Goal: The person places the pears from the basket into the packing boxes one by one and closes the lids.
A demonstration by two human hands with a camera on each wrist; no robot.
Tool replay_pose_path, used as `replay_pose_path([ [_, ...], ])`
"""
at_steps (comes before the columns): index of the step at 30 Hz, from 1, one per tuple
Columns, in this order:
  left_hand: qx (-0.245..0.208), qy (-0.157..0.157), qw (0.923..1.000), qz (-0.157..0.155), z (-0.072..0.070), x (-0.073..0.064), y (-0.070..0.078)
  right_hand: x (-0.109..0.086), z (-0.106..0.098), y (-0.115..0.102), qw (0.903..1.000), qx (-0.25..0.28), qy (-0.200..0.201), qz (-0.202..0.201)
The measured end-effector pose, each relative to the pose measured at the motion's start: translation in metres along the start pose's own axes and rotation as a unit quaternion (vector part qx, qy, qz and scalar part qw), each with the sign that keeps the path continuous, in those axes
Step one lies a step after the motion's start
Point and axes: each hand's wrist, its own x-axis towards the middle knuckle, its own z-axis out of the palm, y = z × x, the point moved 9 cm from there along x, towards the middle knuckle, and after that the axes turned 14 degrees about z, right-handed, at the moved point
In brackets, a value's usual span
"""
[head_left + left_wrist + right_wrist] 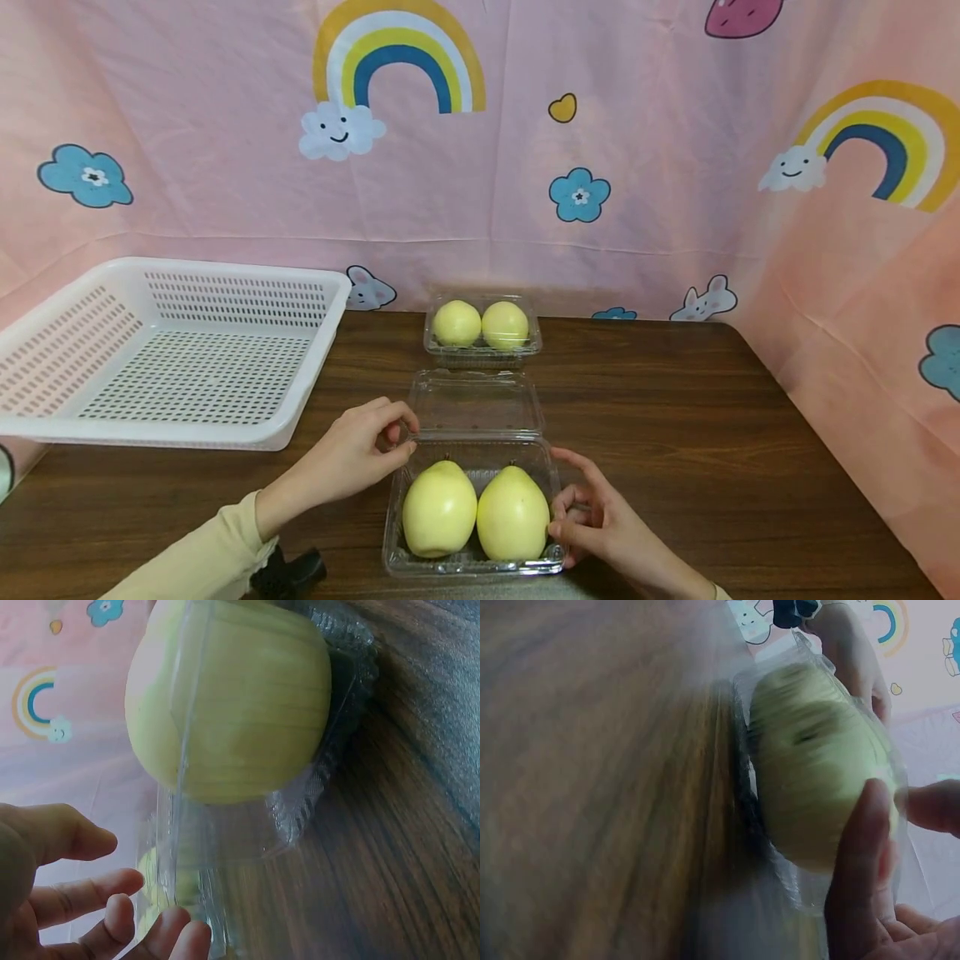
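Two yellow-green pears (439,508) sit side by side in a clear plastic clamshell box (468,568), whose lid (477,402) lies folded back behind it. At the back left corner hovers my left hand (367,446), fingers loosely bent; the left wrist view has these fingers (88,896) spread beside the box, nothing between them. My right hand (600,517) grips the box's right side. In the right wrist view its thumb and a finger (862,847) pinch the rim next to a pear (817,772).
Behind stands a closed clear box (483,352) with two more pears (505,325). A large white perforated basket (288,417) fills the left of the dark wooden table (675,400). A patterned pink cloth (637,275) closes off the back and sides.
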Motion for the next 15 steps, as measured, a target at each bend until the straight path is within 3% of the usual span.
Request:
replay_pose_path([
  [7, -0.013, -0.003, 0.9993, -0.036, -0.001, -0.003, -0.015, -0.002, -0.004, -0.013, 0.9956, -0.075, -0.029, -0.048],
  [15, -0.038, -0.004, 0.9964, -0.076, 0.002, -0.008, -0.032, 0.002, -0.023, -0.021, 0.9923, -0.123, -0.009, -0.009],
])
